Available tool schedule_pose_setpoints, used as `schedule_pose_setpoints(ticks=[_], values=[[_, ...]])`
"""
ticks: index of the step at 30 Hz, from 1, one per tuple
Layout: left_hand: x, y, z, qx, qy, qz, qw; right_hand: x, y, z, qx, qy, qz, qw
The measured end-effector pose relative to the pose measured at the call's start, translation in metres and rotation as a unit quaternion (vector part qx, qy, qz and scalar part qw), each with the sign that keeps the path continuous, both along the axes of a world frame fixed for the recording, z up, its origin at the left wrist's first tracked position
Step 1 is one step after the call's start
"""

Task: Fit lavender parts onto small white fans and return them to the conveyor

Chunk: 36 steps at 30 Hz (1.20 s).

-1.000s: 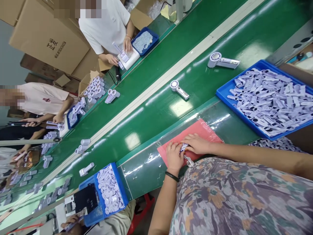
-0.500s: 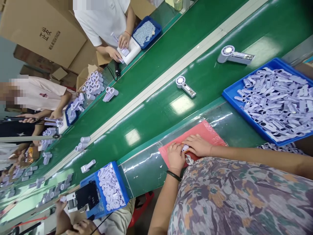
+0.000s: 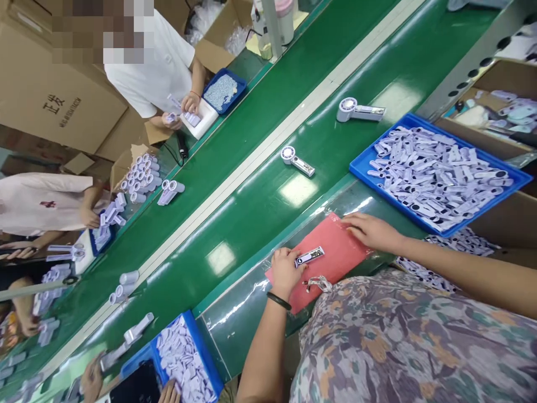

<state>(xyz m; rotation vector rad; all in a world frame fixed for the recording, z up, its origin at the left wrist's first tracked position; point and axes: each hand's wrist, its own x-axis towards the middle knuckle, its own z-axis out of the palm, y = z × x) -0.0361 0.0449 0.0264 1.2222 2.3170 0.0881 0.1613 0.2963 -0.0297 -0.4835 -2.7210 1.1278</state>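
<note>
Clothing: a floral top (image 3: 403, 341) fills the nearest corner and hides the near edge of the red mat (image 3: 339, 254).
Scrap: a small crumpled scrap (image 3: 315, 284) lies on the mat just in front of the top.
Left hand: the left hand (image 3: 284, 270), with a black band at the wrist, curls its fingers narrowly around one end of a lavender strip (image 3: 310, 256).
Strip: it lies flat on the mat, its free end pointing toward the right hand.
Right hand: the right hand (image 3: 369, 229) lies flat and spread on the mat's far corner. It holds nothing and is well apart from the strip.
Forearm: the right forearm crosses over loose lavender parts (image 3: 461, 243) beside the mat and covers some of them.
Bench: the mat sits on a green ledge under clear film (image 3: 243, 313).
Near tray: a blue tray (image 3: 205, 354) of lavender pieces sits to the left, with another person's hand at its edge.
Far tray: a bigger blue tray (image 3: 354, 167) heaped with lavender parts stands just beyond the right hand.
Belt: a green belt (image 3: 251, 218) with a white stripe (image 3: 226, 188) carries a small fan (image 3: 297, 159) and, farther off, a larger fan (image 3: 359, 110).
Across: a person in a white shirt (image 3: 155, 73) handles parts, in front of cardboard boxes (image 3: 50, 101).
</note>
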Motion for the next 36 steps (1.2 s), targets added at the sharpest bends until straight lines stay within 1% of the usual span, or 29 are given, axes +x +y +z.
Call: schedule_pose_setpoints(ticks=[3,5,7,9,12,14,16,18,20,22,24,27,30,31,33,36], values=[[-0.002,0.004,0.003,-0.030,0.005,-0.047,0.998,0.028,0.032,0.007,0.045,-0.011,-0.120,0.992],[-0.013,0.009,0.007,-0.044,0.008,-0.091,0.995,0.049,0.053,0.013,0.081,-0.033,-0.193,0.977],[-0.038,0.019,0.013,-0.046,0.016,-0.134,0.990,0.072,0.072,0.018,0.116,-0.069,-0.255,0.957],[-0.075,0.033,0.020,-0.039,0.046,-0.150,0.987,0.096,0.089,0.023,0.145,-0.117,-0.306,0.934],[-0.133,0.057,0.028,-0.013,0.112,-0.119,0.986,0.125,0.104,0.028,0.168,-0.190,-0.339,0.906],[-0.163,0.070,0.029,-0.001,0.144,-0.091,0.985,0.135,0.108,0.030,0.171,-0.223,-0.334,0.900],[-0.181,0.078,0.024,0.011,0.170,-0.069,0.983,0.136,0.108,0.029,0.169,-0.240,-0.321,0.901],[-0.186,0.083,0.014,0.025,0.195,-0.051,0.979,0.131,0.107,0.025,0.164,-0.245,-0.313,0.903],[-0.179,0.081,0.002,0.038,0.211,-0.044,0.976,0.121,0.107,0.019,0.161,-0.242,-0.317,0.903],[-0.161,0.074,-0.011,0.047,0.217,-0.052,0.974,0.108,0.109,0.013,0.159,-0.234,-0.326,0.902],[-0.133,0.059,-0.023,0.056,0.211,-0.067,0.974,0.093,0.112,0.008,0.155,-0.220,-0.329,0.905],[-0.084,0.028,-0.038,0.082,0.177,-0.078,0.978,0.069,0.120,0.006,0.145,-0.192,-0.313,0.919],[-0.034,-0.007,-0.049,0.113,0.131,-0.052,0.984,0.055,0.128,0.012,0.139,-0.167,-0.284,0.934],[-0.019,-0.018,-0.052,0.122,0.120,-0.038,0.985,0.055,0.131,0.016,0.142,-0.163,-0.280,0.935],[0.005,-0.038,-0.058,0.134,0.101,-0.023,0.985,0.067,0.137,0.025,0.155,-0.165,-0.282,0.932],[0.028,-0.059,-0.065,0.130,0.076,-0.025,0.988,0.101,0.142,0.034,0.170,-0.193,-0.279,0.925]])
